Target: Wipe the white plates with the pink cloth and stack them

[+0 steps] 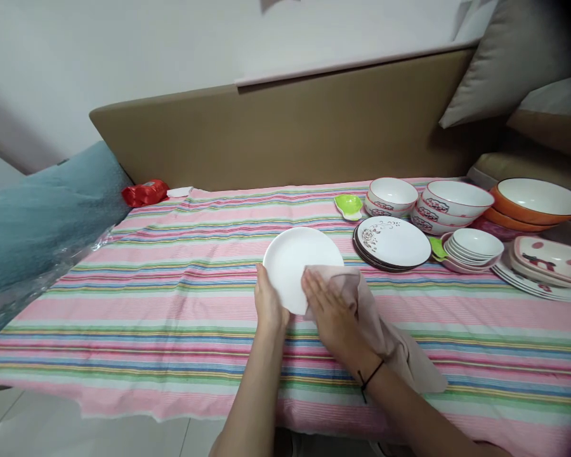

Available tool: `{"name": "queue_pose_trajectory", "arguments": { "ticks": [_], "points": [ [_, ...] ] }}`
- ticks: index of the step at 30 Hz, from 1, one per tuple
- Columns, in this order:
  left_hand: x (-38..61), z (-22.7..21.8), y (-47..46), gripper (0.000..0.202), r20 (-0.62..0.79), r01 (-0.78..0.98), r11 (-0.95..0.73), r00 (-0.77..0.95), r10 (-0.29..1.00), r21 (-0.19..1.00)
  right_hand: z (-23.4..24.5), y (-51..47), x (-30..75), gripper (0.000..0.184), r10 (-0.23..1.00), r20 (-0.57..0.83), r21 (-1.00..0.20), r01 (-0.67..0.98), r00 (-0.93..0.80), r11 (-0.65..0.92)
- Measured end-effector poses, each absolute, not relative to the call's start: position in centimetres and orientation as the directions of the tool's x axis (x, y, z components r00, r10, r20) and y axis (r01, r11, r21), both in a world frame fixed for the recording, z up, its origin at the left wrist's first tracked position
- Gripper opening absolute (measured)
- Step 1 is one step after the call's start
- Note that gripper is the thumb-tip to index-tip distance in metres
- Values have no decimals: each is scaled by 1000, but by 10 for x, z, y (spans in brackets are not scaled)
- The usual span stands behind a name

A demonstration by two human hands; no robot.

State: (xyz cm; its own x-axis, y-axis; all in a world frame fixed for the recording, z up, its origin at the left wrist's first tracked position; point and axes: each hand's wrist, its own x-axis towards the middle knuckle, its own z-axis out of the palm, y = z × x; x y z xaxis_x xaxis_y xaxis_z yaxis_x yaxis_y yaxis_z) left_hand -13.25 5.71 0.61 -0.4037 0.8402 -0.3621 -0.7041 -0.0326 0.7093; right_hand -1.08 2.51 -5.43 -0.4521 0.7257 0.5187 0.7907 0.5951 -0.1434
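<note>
A plain white plate (295, 254) is held above the striped cloth in the middle of the view. My left hand (269, 298) grips its left edge, with the thumb along the rim and the fingers hidden underneath. Over the plate's lower right part, my right hand (330, 311) presses a beige-pink cloth (385, 336) flat against the surface. The cloth's loose end trails down to the right, under my forearm. Just right of the plate stands a stack of dark-rimmed plates (393, 241) with a flower pattern on top.
Stacked white bowls (457, 193), a green leaf-shaped dish (349, 206), small bowls (476, 244), orange bowls (540, 197) and oval dishes (554, 257) stand on the right. A red packet (145, 192) lies at the back left by a blue cushion (52, 216). A brown backrest (285, 136) borders the back.
</note>
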Motion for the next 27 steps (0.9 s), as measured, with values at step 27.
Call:
{"name": "queue_pose_trajectory", "arguments": {
  "ticks": [27],
  "points": [
    [-131, 8, 57, 50, -350, -715, 0, -343, 872, 699, -46, 51, 21, 65, 729, 480, -106, 792, -488, 601]
  ]
}}
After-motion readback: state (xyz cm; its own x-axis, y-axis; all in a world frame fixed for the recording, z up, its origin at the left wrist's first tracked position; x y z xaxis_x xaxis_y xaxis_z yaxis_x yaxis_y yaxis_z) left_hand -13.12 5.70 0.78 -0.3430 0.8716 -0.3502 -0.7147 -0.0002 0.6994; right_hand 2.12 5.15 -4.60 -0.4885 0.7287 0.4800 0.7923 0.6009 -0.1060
